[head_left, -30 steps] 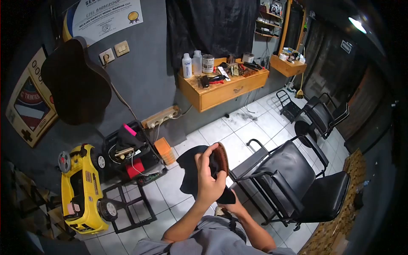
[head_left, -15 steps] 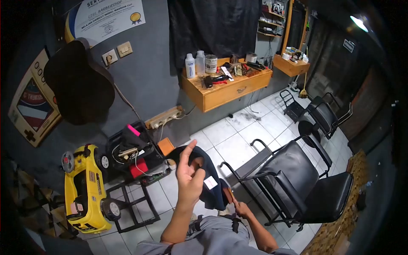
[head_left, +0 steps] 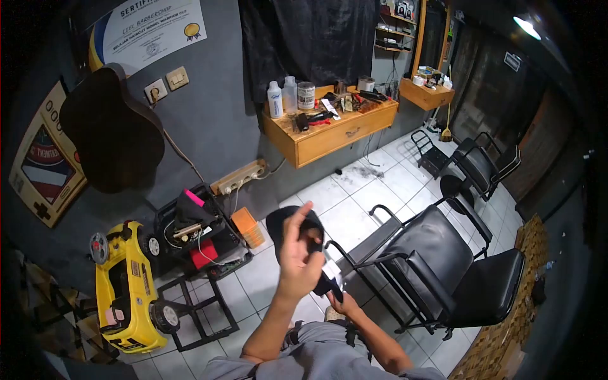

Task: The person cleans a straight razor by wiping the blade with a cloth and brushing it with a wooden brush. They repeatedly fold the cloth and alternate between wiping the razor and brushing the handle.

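A black cap [head_left: 277,226] hangs in front of my body, with a white label [head_left: 330,270] showing on it. My left hand [head_left: 299,261] is raised on the camera side of the cap and covers much of it. Its index finger stretches up and the thumb stands apart, with nothing visible gripped. Lower down, my right hand [head_left: 344,305] pinches the cap's lower edge, near what looks like the brim [head_left: 334,289]. The exact grip of the right fingers is partly hidden.
A black barber chair [head_left: 430,247] stands at the right. On the left are a yellow toy car [head_left: 130,285], a black metal frame [head_left: 199,316] and an orange box [head_left: 248,227]. A wooden drawer shelf [head_left: 342,136] on the wall carries bottles and clippers.
The cap has turned in my hands, and the orange-brown part by my right hand no longer shows. My left hand has shifted slightly right, my right hand slightly left. The view has moved a little.
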A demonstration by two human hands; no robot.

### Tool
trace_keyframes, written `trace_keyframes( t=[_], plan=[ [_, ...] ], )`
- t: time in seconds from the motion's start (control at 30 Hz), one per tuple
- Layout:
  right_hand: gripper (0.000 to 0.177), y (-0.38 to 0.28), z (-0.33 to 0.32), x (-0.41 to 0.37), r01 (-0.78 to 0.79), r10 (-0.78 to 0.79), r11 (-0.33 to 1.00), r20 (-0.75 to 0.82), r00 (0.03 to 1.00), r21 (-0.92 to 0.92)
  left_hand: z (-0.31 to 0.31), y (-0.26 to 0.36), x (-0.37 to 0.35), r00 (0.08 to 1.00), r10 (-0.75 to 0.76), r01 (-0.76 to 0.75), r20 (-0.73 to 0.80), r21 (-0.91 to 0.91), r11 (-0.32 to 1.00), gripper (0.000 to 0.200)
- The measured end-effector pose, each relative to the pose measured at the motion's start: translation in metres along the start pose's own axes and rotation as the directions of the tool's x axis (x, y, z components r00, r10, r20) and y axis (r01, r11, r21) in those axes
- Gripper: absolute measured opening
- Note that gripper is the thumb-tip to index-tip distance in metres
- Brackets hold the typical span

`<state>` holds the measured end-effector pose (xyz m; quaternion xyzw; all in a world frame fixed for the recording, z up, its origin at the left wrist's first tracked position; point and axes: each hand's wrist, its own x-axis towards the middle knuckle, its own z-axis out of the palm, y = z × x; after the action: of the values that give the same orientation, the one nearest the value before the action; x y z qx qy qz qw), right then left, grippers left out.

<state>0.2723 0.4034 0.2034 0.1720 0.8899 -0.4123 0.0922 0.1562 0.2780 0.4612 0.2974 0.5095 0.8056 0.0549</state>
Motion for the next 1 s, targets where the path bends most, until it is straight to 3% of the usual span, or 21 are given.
trace_keyframes(
  t=[0.07, 0.13, 0.2, 0.27, 0.33, 0.37, 0.4, 0.43, 0.5, 0.57, 0.6, 0.67, 0.73, 0.8, 0.83, 0.9, 1.0],
  plan=[
    [0.054, 0.172, 0.093, 0.041, 0.057, 0.011, 0.958, 0.234, 0.972, -0.282, -0.009, 0.017, 0.001, 0.999, 0.026, -0.029, -0.047, -0.048, 0.998, 0.077],
    [0.055, 0.182, 0.085, 0.019, -0.101, 0.192, 0.947, 0.282, 0.94, -0.305, -0.012, 0.032, 0.0, 0.993, 0.045, -0.051, -0.11, -0.053, 0.997, 0.073],
    [0.055, 0.176, 0.07, 0.006, -0.269, 0.323, 0.938, 0.264, 0.909, -0.22, -0.018, 0.031, -0.004, 0.994, -0.054, 0.047, -0.098, -0.071, 0.996, 0.072],
    [0.056, 0.16, 0.052, -0.003, -0.429, 0.412, 0.903, 0.245, 0.878, 0.017, -0.017, 0.025, -0.01, 0.983, -0.149, 0.136, -0.111, -0.122, 0.983, 0.069],
    [0.057, 0.114, 0.023, -0.009, -0.485, 0.417, 0.737, 0.248, 0.874, 0.47, -0.019, 0.013, -0.014, 0.978, -0.198, 0.19, -0.071, -0.105, 0.976, 0.067],
    [0.057, 0.081, 0.006, -0.012, -0.441, 0.386, 0.622, 0.236, 0.892, 0.648, -0.02, 0.009, -0.015, 0.973, -0.225, 0.22, -0.05, -0.095, 0.971, 0.066],
    [0.058, 0.055, -0.002, -0.011, -0.288, 0.329, 0.581, 0.104, 0.939, 0.761, -0.017, 0.006, -0.016, 0.97, -0.242, 0.238, -0.025, -0.108, 0.965, 0.062],
    [0.058, 0.014, -0.026, -0.016, -0.242, 0.294, 0.473, 0.107, 0.95, 0.847, -0.014, 0.003, -0.018, 0.961, -0.276, 0.276, 0.017, -0.106, 0.955, 0.06],
    [0.05, -0.042, -0.054, -0.021, -0.156, 0.124, 0.111, 0.142, 0.982, 0.981, -0.009, -0.007, -0.019, 0.944, -0.316, 0.321, 0.094, -0.041, 0.946, 0.06],
    [0.048, -0.077, -0.066, -0.03, -0.12, 0.054, 0.156, 0.113, 0.992, 0.981, -0.001, -0.017, -0.016, 0.934, -0.304, 0.307, 0.188, 0.015, 0.952, 0.06],
    [0.047, -0.094, -0.066, -0.035, 0.091, 0.032, 0.658, -0.149, 0.988, 0.748, 0.004, -0.019, -0.016, 0.935, -0.301, 0.309, 0.186, -0.013, 0.951, 0.059],
    [0.038, -0.073, -0.04, -0.017, 0.371, -0.232, 0.736, -0.305, 0.924, 0.566, 0.013, -0.014, -0.014, 0.945, -0.289, 0.296, 0.151, -0.03, 0.955, 0.063],
    [0.032, -0.029, -0.004, 0.014, 0.544, -0.443, 0.718, -0.318, 0.838, 0.433, 0.01, -0.004, -0.008, 0.951, -0.273, 0.281, 0.149, -0.041, 0.959, 0.067],
    [0.037, 0.016, 0.026, 0.035, 0.408, -0.39, 0.893, -0.129, 0.912, 0.191, 0.003, 0.002, -0.002, 0.969, -0.202, 0.216, 0.144, -0.084, 0.973, 0.072],
    [0.04, 0.043, 0.04, 0.041, 0.263, -0.264, 0.964, 0.031, 0.964, 0.041, -0.001, 0.01, 0.0, 0.981, -0.146, 0.158, 0.131, -0.085, 0.984, 0.072],
    [0.045, 0.098, 0.06, 0.042, 0.051, 0.013, 0.973, 0.276, 0.961, -0.224, -0.006, 0.022, -0.001, 0.988, -0.129, 0.14, 0.08, -0.166, 0.976, 0.071],
    [0.053, 0.137, 0.051, 0.016, -0.169, 0.262, 0.94, 0.311, 0.914, -0.296, -0.017, 0.024, -0.009, 0.987, -0.153, 0.16, 0.053, -0.164, 0.973, 0.068]
  ],
)
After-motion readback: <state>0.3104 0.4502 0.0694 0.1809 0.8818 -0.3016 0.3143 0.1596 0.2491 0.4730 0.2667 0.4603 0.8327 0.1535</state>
